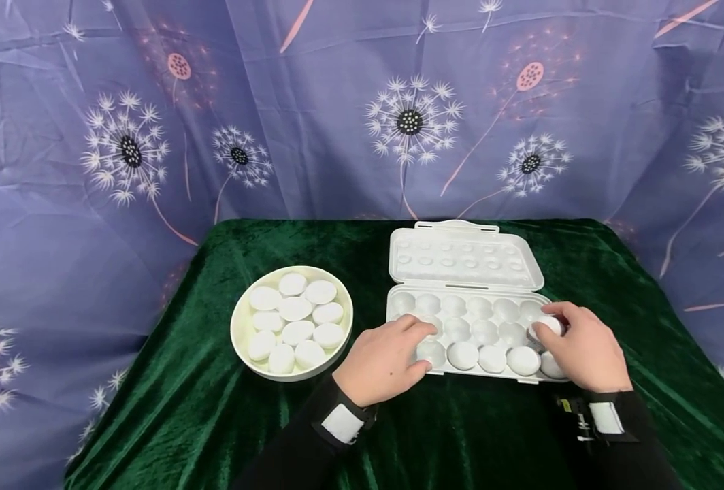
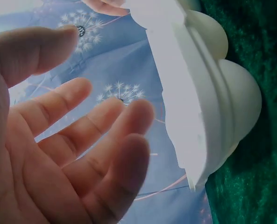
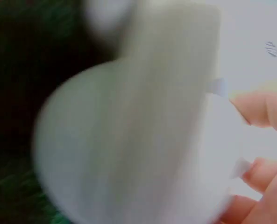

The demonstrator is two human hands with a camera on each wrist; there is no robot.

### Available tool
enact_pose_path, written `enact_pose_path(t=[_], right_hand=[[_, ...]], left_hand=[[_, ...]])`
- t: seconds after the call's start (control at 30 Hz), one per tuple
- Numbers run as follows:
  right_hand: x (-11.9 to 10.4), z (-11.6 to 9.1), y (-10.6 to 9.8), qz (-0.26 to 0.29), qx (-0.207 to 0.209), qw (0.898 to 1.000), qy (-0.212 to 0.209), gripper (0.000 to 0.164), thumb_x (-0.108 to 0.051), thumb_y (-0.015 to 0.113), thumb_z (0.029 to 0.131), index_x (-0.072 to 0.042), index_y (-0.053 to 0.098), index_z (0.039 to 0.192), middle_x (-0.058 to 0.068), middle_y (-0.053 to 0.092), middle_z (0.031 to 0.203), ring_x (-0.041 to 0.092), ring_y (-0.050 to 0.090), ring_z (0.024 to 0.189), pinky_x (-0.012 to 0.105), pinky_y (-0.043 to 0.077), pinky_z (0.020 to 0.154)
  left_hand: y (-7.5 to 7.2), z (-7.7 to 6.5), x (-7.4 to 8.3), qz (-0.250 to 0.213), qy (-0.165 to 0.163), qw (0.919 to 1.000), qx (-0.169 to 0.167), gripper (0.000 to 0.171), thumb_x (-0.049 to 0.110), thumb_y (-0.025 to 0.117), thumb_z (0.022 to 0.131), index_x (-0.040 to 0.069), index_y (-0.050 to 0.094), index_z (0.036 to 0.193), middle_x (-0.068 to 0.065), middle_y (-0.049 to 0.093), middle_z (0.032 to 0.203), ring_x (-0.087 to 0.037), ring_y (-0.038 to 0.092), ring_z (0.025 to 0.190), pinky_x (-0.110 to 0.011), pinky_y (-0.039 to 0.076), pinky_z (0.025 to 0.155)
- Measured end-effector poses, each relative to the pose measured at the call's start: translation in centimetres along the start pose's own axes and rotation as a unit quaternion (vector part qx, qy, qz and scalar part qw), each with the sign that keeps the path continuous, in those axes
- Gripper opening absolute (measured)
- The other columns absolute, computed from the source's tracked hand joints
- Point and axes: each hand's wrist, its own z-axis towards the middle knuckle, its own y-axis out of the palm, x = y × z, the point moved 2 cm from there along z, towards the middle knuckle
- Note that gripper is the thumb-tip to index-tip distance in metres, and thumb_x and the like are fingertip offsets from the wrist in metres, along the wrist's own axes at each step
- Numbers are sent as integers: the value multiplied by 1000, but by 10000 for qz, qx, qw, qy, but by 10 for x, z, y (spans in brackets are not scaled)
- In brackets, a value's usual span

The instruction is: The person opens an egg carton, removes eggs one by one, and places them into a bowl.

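A white plastic egg carton point(image 1: 466, 373) lies open on the table. Several white eggs point(image 1: 492, 359) sit along its front row. At the carton's right end my right hand point(image 1: 591, 347) pinches a white egg point(image 1: 548, 328) between thumb and fingers, over the middle row. My left hand point(image 1: 383, 357) is above the carton's left end, fingers loosely bent with nothing in them. In the left wrist view the palm and spread fingers point(image 2: 70, 114) show beside the carton's side point(image 2: 194, 102). The right wrist view is blurred, with fingertips point(image 3: 257, 109) beyond the carton's edge.
A pale round bowl point(image 1: 239, 340) with several white eggs point(image 1: 294, 309) stands left of the carton. The raised lid point(image 1: 466, 255) leans back behind the cups. Dark green velvet cloth point(image 1: 184, 408) covers the table, and a purple dandelion curtain point(image 1: 331, 116) hangs behind.
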Motion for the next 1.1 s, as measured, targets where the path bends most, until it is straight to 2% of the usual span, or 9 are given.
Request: enact_pose_path(t=[0.17, 0.3, 0.4, 0.53, 0.7, 0.93, 1.1], right_hand=[[-21, -6, -11, 524, 370, 9977, -225, 39, -34, 65, 99, -8, 64, 129, 16, 63, 116, 21, 52, 92, 35, 38, 73], [-45, -12, -16, 1014, 547, 9927, -356, 36, -32, 68, 99, -14, 64, 130, 10, 63, 125, 5, 53, 97, 21, 42, 75], [-64, -18, -14, 1306, 597, 9880, -577, 32, -27, 70, 98, -15, 65, 127, 3, 62, 123, -1, 54, 95, 14, 43, 75], [-89, -25, -3, 1652, 511, 9802, -963, 25, -19, 73, 95, -15, 66, 119, -4, 63, 114, 4, 58, 87, 14, 45, 71], [-117, -31, 13, 2297, 118, 9649, -1268, 25, -13, 74, 94, -18, 64, 117, -7, 63, 111, 9, 60, 84, 19, 49, 70], [-139, -37, 34, 2888, -281, 9465, -1413, 25, -12, 73, 95, -22, 63, 116, -8, 64, 110, 13, 61, 85, 25, 51, 69], [-149, -39, 44, 3284, -552, 9322, -1416, 22, -13, 70, 97, -21, 62, 116, -5, 66, 106, 16, 63, 83, 28, 52, 66]], left_hand=[[-7, -4, -3, -402, -49, 9978, 517, 42, 29, 73, 92, 22, 62, 132, 8, 62, 123, -4, 59, 88, -21, 47, 64], [-12, -7, -5, -563, -71, 9936, 979, 41, 26, 73, 92, 21, 62, 131, 8, 61, 123, -3, 58, 91, -19, 47, 66], [-14, -9, -5, -738, -100, 9906, 1149, 42, 25, 73, 91, 20, 62, 131, 8, 60, 123, -4, 60, 93, -21, 48, 68], [-16, -12, -3, -886, -115, 9883, 1236, 43, 24, 75, 89, 20, 62, 130, 7, 60, 124, -5, 61, 94, -21, 49, 69], [-16, -14, 6, -1026, 77, 9861, 1303, 45, 24, 77, 88, 19, 62, 130, 7, 59, 125, -5, 61, 92, -19, 49, 72], [-14, -20, 13, -1395, 171, 9800, 1406, 45, 26, 80, 87, 21, 61, 127, 10, 58, 124, -7, 62, 96, -18, 51, 77], [-13, -24, 10, -1368, 86, 9801, 1436, 43, 27, 81, 86, 22, 63, 125, 11, 60, 123, -3, 61, 102, -20, 51, 83]])
